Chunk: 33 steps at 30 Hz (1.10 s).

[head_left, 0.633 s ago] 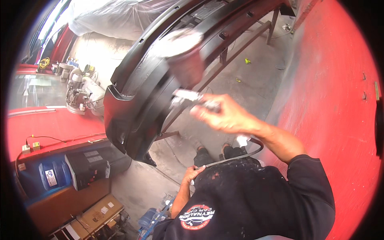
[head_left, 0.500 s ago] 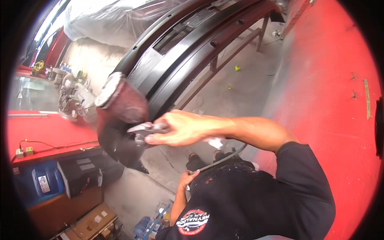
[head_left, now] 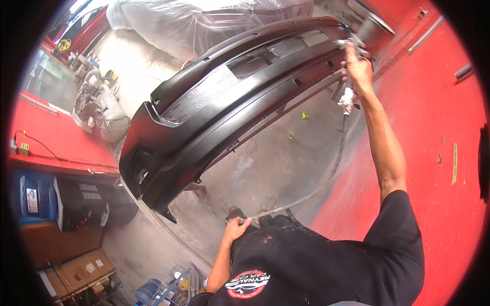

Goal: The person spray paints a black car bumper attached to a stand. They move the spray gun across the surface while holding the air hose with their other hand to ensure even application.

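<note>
A black car bumper (head_left: 219,109) lies on a stand, stretching from the lower left to the upper right. Over its far right end my right hand (head_left: 359,69) is wrapped round a spray gun (head_left: 353,45), whose cup (head_left: 375,28) points up and to the right. White wrapping (head_left: 346,100) shows below the grip, where an air hose (head_left: 338,158) joins and curves down toward my body. Near my waist, my left hand (head_left: 236,228) is closed on that hose.
A red wall (head_left: 429,127) runs along the right. Plastic sheeting (head_left: 173,25) drapes a large shape behind the bumper. An air compressor (head_left: 102,107) stands at left, above a blue water jug (head_left: 38,196), a black box (head_left: 84,201) and a cardboard box (head_left: 84,273).
My right hand has swept the spray gun from the bumper's near left end to its far right end. The hose now stretches out to the right; my left hand still holds it.
</note>
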Available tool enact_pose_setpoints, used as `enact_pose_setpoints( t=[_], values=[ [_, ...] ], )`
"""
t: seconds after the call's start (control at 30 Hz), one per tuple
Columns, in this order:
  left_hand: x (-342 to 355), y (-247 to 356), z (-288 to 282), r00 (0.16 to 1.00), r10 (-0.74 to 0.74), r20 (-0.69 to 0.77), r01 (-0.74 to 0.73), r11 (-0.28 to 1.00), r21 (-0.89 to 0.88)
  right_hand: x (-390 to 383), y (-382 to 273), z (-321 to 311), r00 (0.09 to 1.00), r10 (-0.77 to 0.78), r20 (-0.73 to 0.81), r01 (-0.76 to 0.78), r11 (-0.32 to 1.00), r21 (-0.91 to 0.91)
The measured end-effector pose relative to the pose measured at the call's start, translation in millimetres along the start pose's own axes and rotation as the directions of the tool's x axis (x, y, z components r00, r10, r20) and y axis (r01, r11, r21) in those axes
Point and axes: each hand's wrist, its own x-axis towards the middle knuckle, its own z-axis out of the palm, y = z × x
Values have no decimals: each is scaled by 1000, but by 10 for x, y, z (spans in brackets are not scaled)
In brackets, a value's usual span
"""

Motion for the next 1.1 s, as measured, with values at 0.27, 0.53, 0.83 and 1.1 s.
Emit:
enact_pose_setpoints(
  t=[0.27,0.53,0.83,1.1],
  values=[
    [300,-161,-312,985,-82,154,89,995,-39,-427,-228,620,957,119,266,-121,993,-6],
    [493,-147,-580,988,-133,83,145,976,-164,-1650,-1033,1891,580,39,814,-33,999,-25],
    [678,501,-443,994,-92,-53,82,984,-157,-1115,-1415,2024,170,-17,985,93,996,1],
    [1197,1960,-74,975,-143,-172,119,983,-142,932,-565,959,457,-2,890,92,995,-45]
  ],
)
